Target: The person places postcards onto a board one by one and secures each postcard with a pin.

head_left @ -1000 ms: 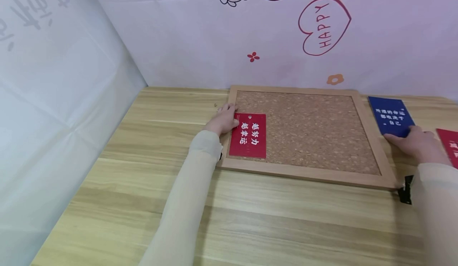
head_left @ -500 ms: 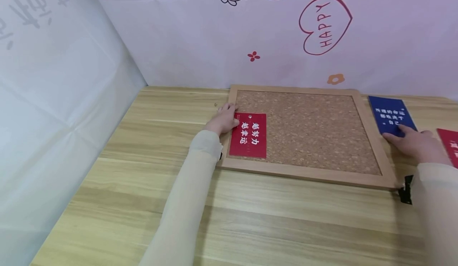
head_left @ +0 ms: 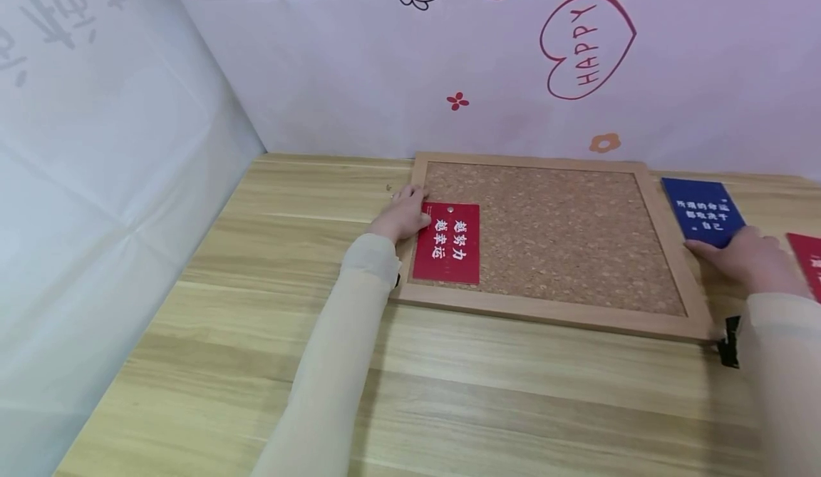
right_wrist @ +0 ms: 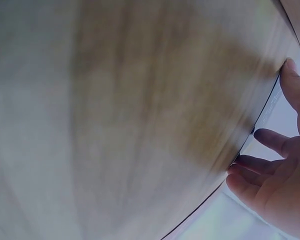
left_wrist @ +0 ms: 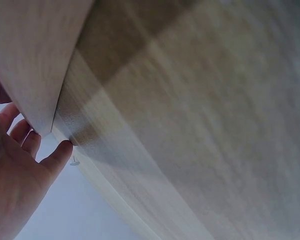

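Wooden table (head_left: 526,391); blue card (head_left: 700,209) beyond right hand (head_left: 757,262), its near edges pinched; left hand (head_left: 400,216) loose on corkboard (head_left: 571,242)

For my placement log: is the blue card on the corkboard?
No, the blue card is outside the corkboard, by the right hand.

Left hand (head_left: 402,214) rests at nine o'clock on the corkboard (head_left: 571,238), by a red card (head_left: 449,243); at three o'clock, the right hand (head_left: 757,262) touches a blue card (head_left: 702,209)!
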`<state>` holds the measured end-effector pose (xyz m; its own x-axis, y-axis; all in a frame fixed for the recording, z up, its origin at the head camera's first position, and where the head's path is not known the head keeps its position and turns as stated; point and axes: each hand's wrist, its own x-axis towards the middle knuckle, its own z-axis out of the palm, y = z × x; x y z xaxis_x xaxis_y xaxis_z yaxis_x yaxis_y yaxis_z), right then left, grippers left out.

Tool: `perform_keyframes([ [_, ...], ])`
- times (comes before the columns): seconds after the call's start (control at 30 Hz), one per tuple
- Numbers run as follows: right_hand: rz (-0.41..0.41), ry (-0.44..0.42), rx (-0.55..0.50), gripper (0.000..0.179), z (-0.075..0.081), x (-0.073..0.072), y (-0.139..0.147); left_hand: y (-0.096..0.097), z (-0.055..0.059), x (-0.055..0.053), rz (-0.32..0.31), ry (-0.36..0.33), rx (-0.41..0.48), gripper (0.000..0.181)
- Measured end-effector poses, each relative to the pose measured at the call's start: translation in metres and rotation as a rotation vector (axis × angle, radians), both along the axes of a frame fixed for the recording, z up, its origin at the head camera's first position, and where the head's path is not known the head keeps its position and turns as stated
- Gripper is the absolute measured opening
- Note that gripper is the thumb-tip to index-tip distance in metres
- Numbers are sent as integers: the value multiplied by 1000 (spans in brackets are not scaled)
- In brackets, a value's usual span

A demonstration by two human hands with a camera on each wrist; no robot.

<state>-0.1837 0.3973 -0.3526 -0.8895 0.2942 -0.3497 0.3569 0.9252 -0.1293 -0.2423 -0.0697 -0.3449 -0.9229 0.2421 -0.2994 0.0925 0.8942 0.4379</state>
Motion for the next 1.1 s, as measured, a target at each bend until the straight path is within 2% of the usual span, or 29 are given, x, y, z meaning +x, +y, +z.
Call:
perform_keyframes([
  [0.27,-40,17,-45,110,-4,2,8,0,-1,0,3,1,-1,59],
  [0.53,-77,30,-49,105,0,7,0,0,0,0,9,-1,3,59],
  [0.8,-81,42,-66,101,2,6,3,0,-1,-1,11,-1,6,59],
  [1.1,-92,52,-103,101,-5,3,10,0,0,0,-4,7,-10,58],
])
